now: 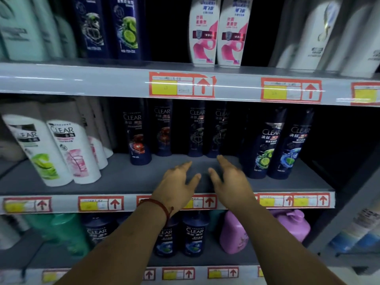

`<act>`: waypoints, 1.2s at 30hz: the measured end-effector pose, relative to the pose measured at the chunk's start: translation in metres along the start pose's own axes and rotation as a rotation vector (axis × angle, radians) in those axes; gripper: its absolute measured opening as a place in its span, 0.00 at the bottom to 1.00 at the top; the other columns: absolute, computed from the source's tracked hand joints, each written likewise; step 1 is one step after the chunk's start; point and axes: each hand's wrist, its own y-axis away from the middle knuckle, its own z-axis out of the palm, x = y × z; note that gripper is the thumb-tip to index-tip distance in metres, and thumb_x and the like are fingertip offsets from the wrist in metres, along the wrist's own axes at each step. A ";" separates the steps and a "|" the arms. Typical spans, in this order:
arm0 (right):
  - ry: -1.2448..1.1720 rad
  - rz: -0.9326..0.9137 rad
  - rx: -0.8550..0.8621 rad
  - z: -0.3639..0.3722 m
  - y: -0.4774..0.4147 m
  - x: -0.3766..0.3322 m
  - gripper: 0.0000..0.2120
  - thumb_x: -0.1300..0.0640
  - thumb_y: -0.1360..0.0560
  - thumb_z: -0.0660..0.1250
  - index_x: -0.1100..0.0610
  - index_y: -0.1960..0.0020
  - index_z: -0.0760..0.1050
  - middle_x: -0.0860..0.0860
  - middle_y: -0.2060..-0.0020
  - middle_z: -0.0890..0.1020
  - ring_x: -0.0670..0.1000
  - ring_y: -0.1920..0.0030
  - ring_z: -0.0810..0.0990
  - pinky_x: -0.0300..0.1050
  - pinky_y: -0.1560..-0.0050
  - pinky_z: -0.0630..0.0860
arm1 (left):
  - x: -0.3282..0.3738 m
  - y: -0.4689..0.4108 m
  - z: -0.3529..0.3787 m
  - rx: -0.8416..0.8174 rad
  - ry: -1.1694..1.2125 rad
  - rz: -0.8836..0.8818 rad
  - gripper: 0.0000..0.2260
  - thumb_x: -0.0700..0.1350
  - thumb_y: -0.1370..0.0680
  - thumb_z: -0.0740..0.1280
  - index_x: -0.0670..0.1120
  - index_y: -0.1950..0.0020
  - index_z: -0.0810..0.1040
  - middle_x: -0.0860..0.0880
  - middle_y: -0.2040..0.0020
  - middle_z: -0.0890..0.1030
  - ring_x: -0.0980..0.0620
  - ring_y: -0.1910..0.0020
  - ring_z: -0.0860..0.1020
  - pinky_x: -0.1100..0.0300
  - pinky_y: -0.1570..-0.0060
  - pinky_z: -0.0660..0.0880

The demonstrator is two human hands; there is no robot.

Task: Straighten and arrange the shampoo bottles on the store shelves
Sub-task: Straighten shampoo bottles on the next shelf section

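Hands hover side by side over the bare middle of the middle shelf (144,179), just inside its front edge. The left hand (176,182) is spread wide with straight fingers and holds nothing; a red string bracelet (162,206) circles its wrist. The right hand (230,182) is likewise spread and empty, and its forefinger reaches towards the foot of a dark bottle at the rear; whether it touches cannot be told. Four dark Clear bottles (196,130) stand upright in a loose row near the shelf's back edge, the leftmost (140,136) set further forward than the rest. Towards the right end, nearer the front edge, two dark blue Clear bottles (262,145) stand upright just beside each other. At the left end two white Clear bottles (72,153) lean to the left, with more white bottles behind them. On the upper shelf (82,79) two white and pink bottles (202,31) stand together at the front edge, with two dark blue bottles (127,27) to their left. Red and yellow price tags (182,85) line the front edges of the shelves. On the lower shelf, dark blue pump bottles (194,233) stand beside a pink jug (234,233).
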 end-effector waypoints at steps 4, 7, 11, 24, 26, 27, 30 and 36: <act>0.143 -0.033 -0.129 0.014 -0.017 0.009 0.30 0.45 0.16 0.55 0.58 0.20 0.54 0.53 0.21 0.60 0.52 0.21 0.55 0.49 0.22 0.56 | -0.005 -0.015 0.008 -0.097 -0.135 0.060 0.29 0.59 0.18 0.57 0.48 0.20 0.57 0.50 0.20 0.59 0.52 0.21 0.56 0.56 0.23 0.54; 0.218 -0.027 -0.176 0.019 -0.031 0.014 0.31 0.43 0.16 0.52 0.59 0.19 0.52 0.54 0.20 0.57 0.54 0.20 0.53 0.52 0.21 0.53 | -0.006 -0.028 0.009 -0.120 -0.162 0.067 0.30 0.59 0.17 0.56 0.46 0.19 0.54 0.50 0.19 0.57 0.53 0.21 0.53 0.58 0.22 0.51; 0.293 -0.041 -0.205 0.023 -0.043 0.015 0.30 0.43 0.16 0.48 0.56 0.19 0.50 0.52 0.20 0.54 0.54 0.20 0.52 0.52 0.21 0.49 | -0.006 -0.044 0.014 -0.146 -0.173 0.055 0.31 0.56 0.17 0.56 0.46 0.19 0.50 0.49 0.18 0.51 0.51 0.20 0.51 0.57 0.22 0.49; 0.216 -0.035 -0.216 0.021 -0.044 0.014 0.28 0.44 0.16 0.52 0.52 0.19 0.52 0.50 0.21 0.59 0.53 0.21 0.57 0.50 0.21 0.51 | 0.000 -0.053 0.018 -0.190 -0.192 -0.033 0.32 0.54 0.17 0.57 0.46 0.19 0.43 0.50 0.18 0.44 0.50 0.20 0.44 0.59 0.25 0.40; 0.032 0.075 -0.094 0.016 -0.046 0.014 0.27 0.46 0.18 0.58 0.51 0.21 0.59 0.55 0.28 0.73 0.56 0.31 0.73 0.45 0.32 0.69 | 0.003 -0.055 0.017 -0.198 -0.129 -0.075 0.33 0.53 0.17 0.58 0.47 0.19 0.43 0.51 0.18 0.45 0.49 0.20 0.44 0.56 0.24 0.41; -0.056 0.136 -0.034 0.013 -0.048 0.013 0.27 0.47 0.18 0.61 0.52 0.21 0.61 0.56 0.31 0.76 0.56 0.35 0.76 0.41 0.39 0.71 | 0.005 -0.056 0.017 -0.200 -0.095 -0.095 0.33 0.52 0.17 0.59 0.48 0.19 0.43 0.51 0.18 0.45 0.49 0.20 0.43 0.56 0.24 0.41; -0.238 0.265 0.004 0.006 -0.057 0.014 0.29 0.51 0.19 0.63 0.56 0.21 0.59 0.55 0.28 0.72 0.56 0.30 0.72 0.38 0.41 0.66 | 0.012 -0.058 0.017 -0.207 -0.010 -0.146 0.33 0.49 0.17 0.60 0.48 0.19 0.44 0.51 0.18 0.45 0.50 0.20 0.42 0.53 0.23 0.40; -0.229 0.313 -0.058 0.011 -0.061 0.012 0.32 0.52 0.19 0.63 0.55 0.19 0.54 0.54 0.26 0.69 0.56 0.29 0.70 0.40 0.41 0.66 | 0.016 -0.063 0.019 -0.207 0.031 -0.197 0.34 0.48 0.18 0.60 0.49 0.19 0.43 0.51 0.18 0.45 0.50 0.20 0.42 0.52 0.23 0.38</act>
